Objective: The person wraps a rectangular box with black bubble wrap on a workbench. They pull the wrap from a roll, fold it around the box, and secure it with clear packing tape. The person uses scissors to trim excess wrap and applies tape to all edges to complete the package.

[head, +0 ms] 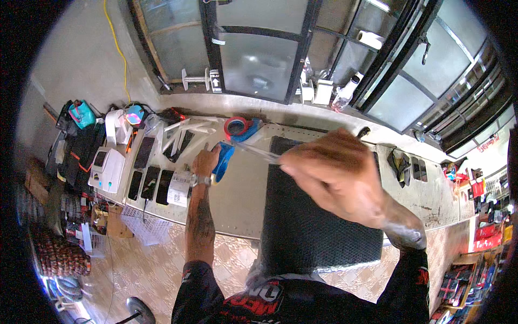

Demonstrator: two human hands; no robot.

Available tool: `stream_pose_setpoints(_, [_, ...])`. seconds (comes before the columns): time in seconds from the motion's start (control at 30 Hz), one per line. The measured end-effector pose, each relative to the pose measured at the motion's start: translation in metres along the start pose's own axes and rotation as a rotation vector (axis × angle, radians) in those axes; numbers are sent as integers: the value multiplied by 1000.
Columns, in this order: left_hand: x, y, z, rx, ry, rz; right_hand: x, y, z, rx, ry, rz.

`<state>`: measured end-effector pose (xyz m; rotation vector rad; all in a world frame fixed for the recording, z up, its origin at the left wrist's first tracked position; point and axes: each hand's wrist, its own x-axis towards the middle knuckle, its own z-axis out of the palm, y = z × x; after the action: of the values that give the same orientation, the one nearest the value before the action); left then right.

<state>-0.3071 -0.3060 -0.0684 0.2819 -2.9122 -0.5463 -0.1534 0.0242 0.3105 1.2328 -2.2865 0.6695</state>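
Observation:
My left hand (pixel 206 162) is on a blue tape dispenser (pixel 223 162) standing on the pale tabletop (pixel 238 210). From the dispenser area a strip of clear tape (pixel 259 151) runs to my right hand (pixel 332 178), whose closed fingers pinch its end; the hand is blurred. Under my right hand a sheet of black bubble wrap (pixel 319 239) covers the table and hangs over its front edge. A second blue dispenser with a red-rimmed roll (pixel 236 126) lies behind. Left of my left hand are several smartphones (pixel 164 187) and a printed paper label (pixel 179 188).
A white label printer (pixel 107 169) stands at the table's left end. Cut clear strips (pixel 190 129) lie near the back edge. Farther right are a dark crumpled item (pixel 400 166) and dark phones (pixel 419 169). A bottle (pixel 346 95) stands on the windowsill.

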Motion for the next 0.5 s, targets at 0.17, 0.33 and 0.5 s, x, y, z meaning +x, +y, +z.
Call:
stream_pose_setpoints(0.17, [19,-7,7,-36,-198,-233,19,-17,-2,-34,21,22])
stream_pose_setpoints(0.33, [-53,21,3,-44,-136,-260,43,-11,-27,109,31,138])
stream_pose_setpoints(0.5, [-116,23,7,82,-9,34,64,4,-47,100,-7,160])
